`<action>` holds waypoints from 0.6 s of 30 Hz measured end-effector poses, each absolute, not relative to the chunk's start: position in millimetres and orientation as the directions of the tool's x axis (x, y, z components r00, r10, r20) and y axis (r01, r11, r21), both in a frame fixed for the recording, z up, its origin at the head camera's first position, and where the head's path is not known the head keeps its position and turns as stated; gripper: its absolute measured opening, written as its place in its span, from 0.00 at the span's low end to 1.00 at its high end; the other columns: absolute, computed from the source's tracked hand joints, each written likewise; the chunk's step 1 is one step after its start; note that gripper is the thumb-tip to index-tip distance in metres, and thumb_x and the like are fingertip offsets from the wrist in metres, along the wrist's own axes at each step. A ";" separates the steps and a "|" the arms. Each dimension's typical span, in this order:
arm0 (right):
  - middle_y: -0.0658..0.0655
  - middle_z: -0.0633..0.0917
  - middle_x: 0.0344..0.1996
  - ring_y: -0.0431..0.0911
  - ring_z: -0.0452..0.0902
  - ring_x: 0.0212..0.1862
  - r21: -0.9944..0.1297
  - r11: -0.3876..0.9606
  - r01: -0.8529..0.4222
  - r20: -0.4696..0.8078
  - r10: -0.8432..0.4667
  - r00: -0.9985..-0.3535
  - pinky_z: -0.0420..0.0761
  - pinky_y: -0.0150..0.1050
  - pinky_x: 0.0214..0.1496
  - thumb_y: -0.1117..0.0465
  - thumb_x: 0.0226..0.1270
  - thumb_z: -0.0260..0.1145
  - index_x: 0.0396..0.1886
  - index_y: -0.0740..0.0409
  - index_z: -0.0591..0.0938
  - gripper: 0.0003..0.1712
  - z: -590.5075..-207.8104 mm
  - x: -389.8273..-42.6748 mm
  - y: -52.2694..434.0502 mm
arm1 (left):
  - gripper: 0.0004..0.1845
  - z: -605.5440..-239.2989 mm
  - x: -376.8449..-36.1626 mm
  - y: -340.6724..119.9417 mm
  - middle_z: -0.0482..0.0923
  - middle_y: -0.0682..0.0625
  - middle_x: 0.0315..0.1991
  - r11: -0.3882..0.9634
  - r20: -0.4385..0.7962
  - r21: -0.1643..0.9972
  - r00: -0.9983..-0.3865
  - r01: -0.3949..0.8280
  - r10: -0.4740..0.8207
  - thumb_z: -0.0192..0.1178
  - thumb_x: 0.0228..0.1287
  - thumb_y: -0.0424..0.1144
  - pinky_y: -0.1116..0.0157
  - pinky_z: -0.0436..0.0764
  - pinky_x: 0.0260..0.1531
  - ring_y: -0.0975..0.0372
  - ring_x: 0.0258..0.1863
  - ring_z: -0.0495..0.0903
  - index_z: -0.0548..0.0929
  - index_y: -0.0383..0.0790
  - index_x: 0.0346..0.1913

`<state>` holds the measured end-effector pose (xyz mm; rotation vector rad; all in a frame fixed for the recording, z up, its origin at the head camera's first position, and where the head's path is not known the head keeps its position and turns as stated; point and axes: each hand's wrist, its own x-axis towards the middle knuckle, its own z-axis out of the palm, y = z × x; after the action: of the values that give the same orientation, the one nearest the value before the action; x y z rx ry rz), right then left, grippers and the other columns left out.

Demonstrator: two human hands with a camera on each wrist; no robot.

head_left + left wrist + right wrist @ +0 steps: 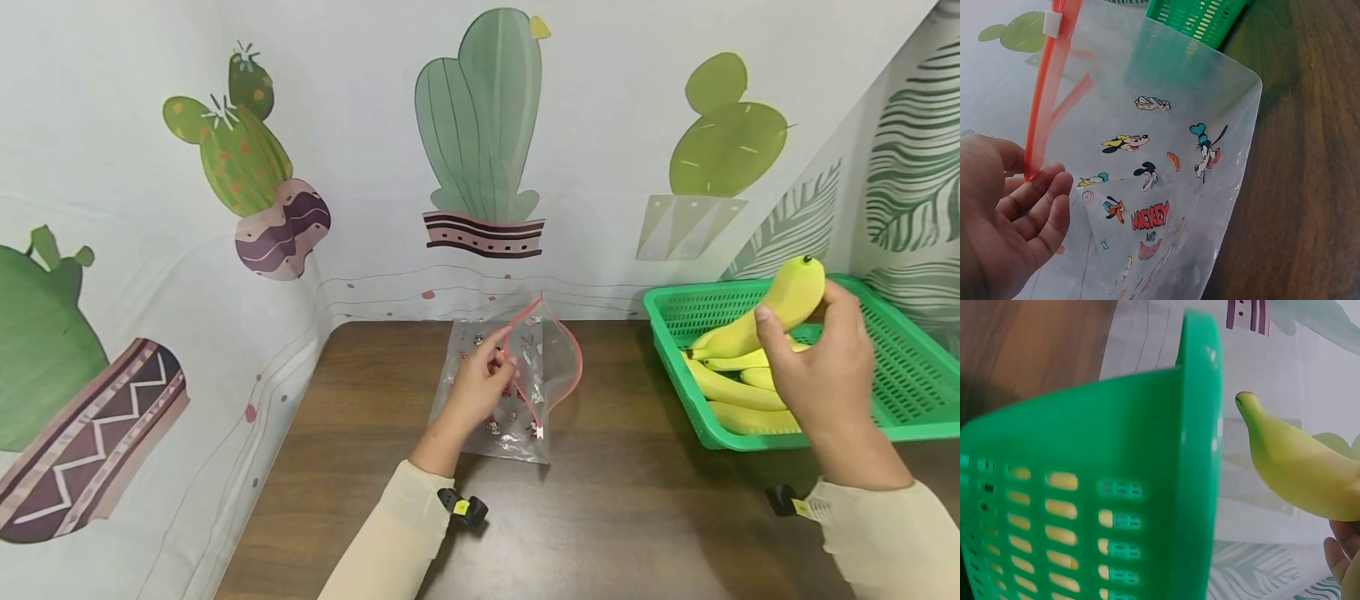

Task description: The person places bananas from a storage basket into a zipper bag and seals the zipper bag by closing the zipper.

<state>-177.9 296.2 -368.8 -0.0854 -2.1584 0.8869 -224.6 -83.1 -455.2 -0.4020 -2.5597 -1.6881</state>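
Note:
A clear zip bag [517,392] printed with cartoon figures lies on the brown table [622,500], its red zip edge [525,367] lifted open. My left hand [480,383] pinches that red edge [1038,134] with thumb and fingers [1041,194], and the bag [1160,175] hangs wide in the left wrist view. My right hand [821,367] grips a yellow banana [772,312] and holds it above the green basket [911,367]. In the right wrist view the banana [1297,469] points left beside the basket wall [1116,487].
Several more bananas [735,392] lie in the green basket at the table's right. A cactus-print cloth [480,142] forms the back and side walls. Bare tabletop lies between the bag and the basket and along the front.

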 end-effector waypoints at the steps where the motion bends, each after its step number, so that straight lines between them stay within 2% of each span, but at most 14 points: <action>1: 0.22 0.63 0.43 0.17 0.60 0.45 -0.619 0.752 -0.225 0.649 0.329 -0.686 0.57 0.25 0.46 0.58 0.65 0.69 0.67 0.61 0.73 0.32 -369.6 -177.9 294.8 | 0.31 -455.3 -224.7 -82.9 0.82 0.49 0.33 0.369 0.183 0.897 -0.965 0.243 0.189 0.56 0.71 0.34 0.70 0.77 0.27 0.65 0.27 0.77 0.67 0.51 0.76; 18: 0.22 0.67 0.45 0.18 0.65 0.46 -0.637 0.702 -0.318 0.662 0.286 -0.692 0.61 0.23 0.49 0.66 0.61 0.73 0.65 0.64 0.74 0.33 -376.2 -180.3 270.2 | 0.32 -456.5 -226.4 -84.0 0.82 0.49 0.33 0.369 0.173 0.899 -0.965 0.237 0.197 0.57 0.71 0.35 0.70 0.78 0.28 0.63 0.28 0.78 0.67 0.51 0.76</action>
<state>-180.3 270.2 -376.2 0.0244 -2.1204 0.9791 -226.4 -84.0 -456.5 -0.4067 -2.5690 -1.6959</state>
